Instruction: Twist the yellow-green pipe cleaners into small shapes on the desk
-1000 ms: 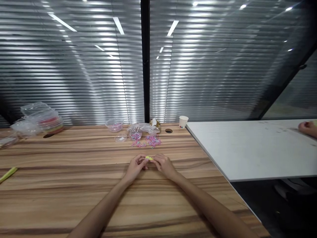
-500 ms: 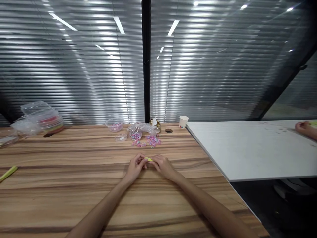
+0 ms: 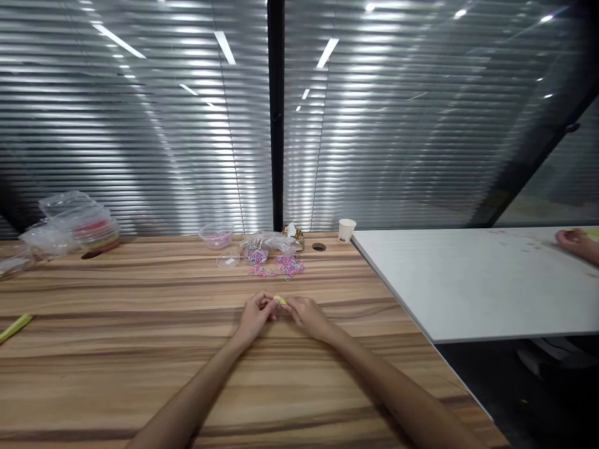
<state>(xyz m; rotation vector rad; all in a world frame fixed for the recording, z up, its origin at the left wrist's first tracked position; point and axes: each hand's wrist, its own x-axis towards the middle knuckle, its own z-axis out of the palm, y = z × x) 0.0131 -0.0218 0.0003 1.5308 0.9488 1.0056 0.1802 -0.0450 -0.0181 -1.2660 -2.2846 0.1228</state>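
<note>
While the left hand [image 3: 256, 315] and right hand [image 3: 307, 317] pinch it from either side, the strip [image 3: 280, 300] shows as a small, bright yellow piece, partly hidden by fingers, above the table's [image 3: 206, 374] middle, nearer than the pink-purple bands [image 3: 290, 265].

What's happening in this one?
A person at a wood-grain table holds a small yellow piece between the fingertips of the left hand and right hand. Beyond the hands lie small pink and purple pieces, with a clear bowl and a paper cup farther back. At the white table on the right, another person's hand is visible.
</note>
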